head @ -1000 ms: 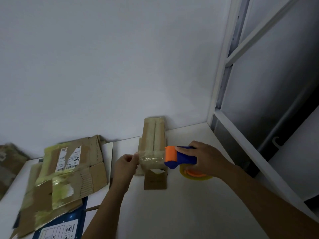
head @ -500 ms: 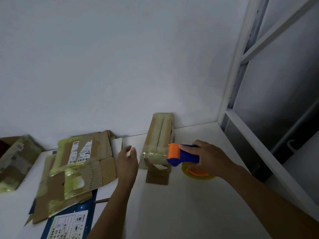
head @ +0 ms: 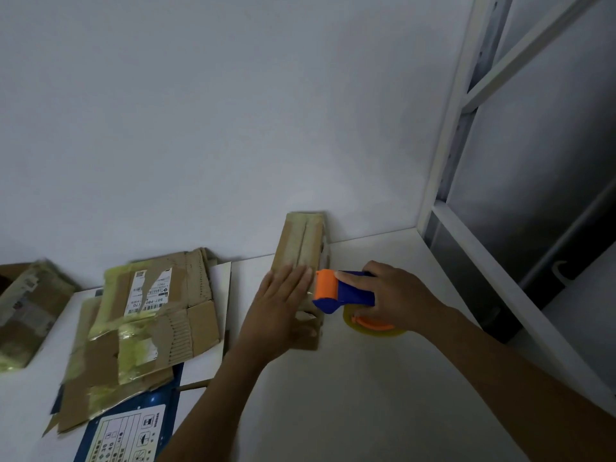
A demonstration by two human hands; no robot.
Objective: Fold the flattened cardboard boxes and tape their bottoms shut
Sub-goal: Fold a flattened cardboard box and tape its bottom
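While your forearms are reaching out over the white table [head: 333, 405], your left hand [head: 283, 305] is now lying flat on the near end of the cardboard box [head: 304, 238], fingers straight and together. Half a second ago it was hovering open just left of that box, off the cardboard. Your right hand [head: 396, 295] is still curling round the blue body of the tape dispenser [head: 345, 291]. It is holding the orange roller at the box's right edge, just right of your left fingertips. The yellowish tape roll [head: 376, 330] is hanging under that hand, low over the table; whether it is touching is not showing.

The box is lying narrow and long, with its long axis running away from your hands. Its taped seam is facing up, and its far end is pointing at the wall [head: 233, 128] and seeming to touch it. Left of your left hand, apart from it, flattened boxes [head: 150, 315] are lying stacked over a blue printed sheet [head: 133, 428]. Farther left, another taped box [head: 30, 308] is sitting.
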